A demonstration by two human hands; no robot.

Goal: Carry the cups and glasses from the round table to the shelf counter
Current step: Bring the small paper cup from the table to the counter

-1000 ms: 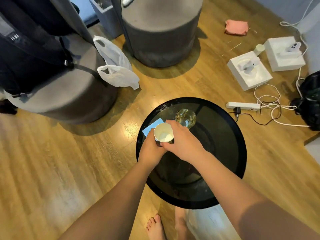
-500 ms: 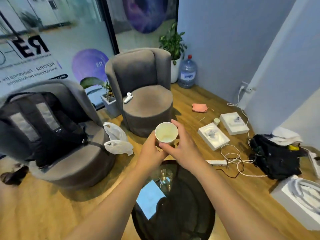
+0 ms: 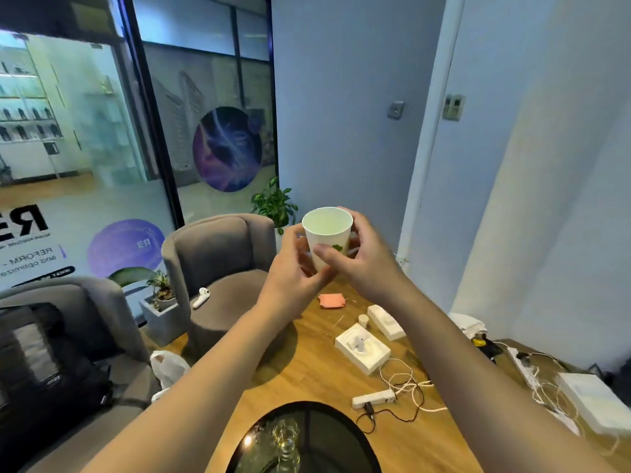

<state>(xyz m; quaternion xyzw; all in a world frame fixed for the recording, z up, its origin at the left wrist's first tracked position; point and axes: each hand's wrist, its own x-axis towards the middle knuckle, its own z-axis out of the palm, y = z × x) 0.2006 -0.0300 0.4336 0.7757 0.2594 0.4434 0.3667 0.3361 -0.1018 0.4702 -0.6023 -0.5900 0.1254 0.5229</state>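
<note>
In the head view, the paper cup is now well above the round black worktop, lifted from where it stood a second ago beside the glass. The gaze has swung up from the worktop to the room, so the pickup looks finished and the carry to the shelf counter seems to be starting; no shelf counter can be made out yet.

The left hand cups the lower wall of the cup from the left, fingers curled round it. The right hand grasps it from the right, thumb across the front over a small green mark. The cup is upright, with its mouth tipped slightly toward the camera.

The cup's pale inside shows; whether any liquid is in it cannot be told.

The clear glass remains on the worktop at the bottom edge of the view, untouched. It seems to hold a little clear liquid, though reflections make that uncertain. It likely goes next.
</note>
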